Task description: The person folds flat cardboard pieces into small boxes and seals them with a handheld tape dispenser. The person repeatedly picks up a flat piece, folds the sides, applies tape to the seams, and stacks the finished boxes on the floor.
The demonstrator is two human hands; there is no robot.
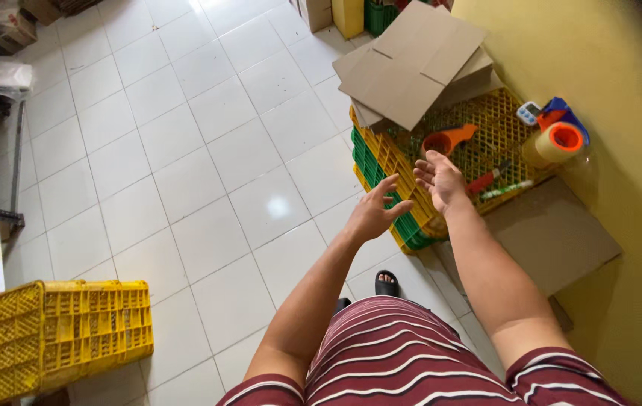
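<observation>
Both hands empty, fingers spread, left hand [372, 214] & right hand [439, 178] over stacked yellow/green plastic lattice crates [411, 162]; best gripping flat brown cardboard sheet [411, 64] w/ 2 opposite edges, clear of orange tape dispenser [449, 139].

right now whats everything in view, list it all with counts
flattened brown cardboard boxes: several, stacked on the crates
yellow plastic lattice crate: one, atop a green crate, by the yellow wall
orange tape dispenser: one, on the crate
clear packing tape roll: one, at the crate's right edge
red-handled cutter: one, on the crate
yellow crates: two, bottom left floor
brown cardboard sheet: one, on the floor
left hand: open, empty
right hand: open, over the crate
</observation>
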